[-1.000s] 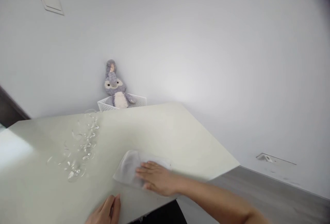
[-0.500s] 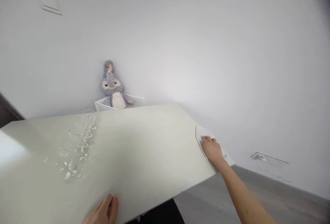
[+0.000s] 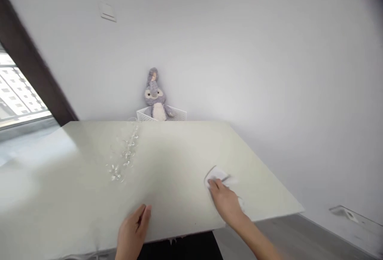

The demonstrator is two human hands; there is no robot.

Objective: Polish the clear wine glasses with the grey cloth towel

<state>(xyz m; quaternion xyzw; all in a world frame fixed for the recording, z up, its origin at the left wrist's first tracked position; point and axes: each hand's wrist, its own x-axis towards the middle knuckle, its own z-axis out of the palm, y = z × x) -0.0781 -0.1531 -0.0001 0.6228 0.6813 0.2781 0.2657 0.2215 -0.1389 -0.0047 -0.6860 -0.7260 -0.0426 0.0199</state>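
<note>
Right hand [image 3: 225,202] open, palm pressing crumpled white cloth [image 3: 217,178] on smooth cream tabletop [image 3: 176,160]. Left hand [image 3: 133,232] half open against near table edge. Clear water droplets [image 3: 123,156] lie well left of cloth; careless wide wipe may spread them, drip over edge.

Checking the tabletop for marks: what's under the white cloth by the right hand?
The cloth lies on the pale tabletop, under the right hand. The patch beneath it is covered, so any marks there cannot be seen.

Bare left hand [image 3: 133,232] and right hand [image 3: 226,202], right forearm [image 3: 254,237] bare too; dark clothing [image 3: 179,248] at bottom edge, garment hard to tell.
</note>
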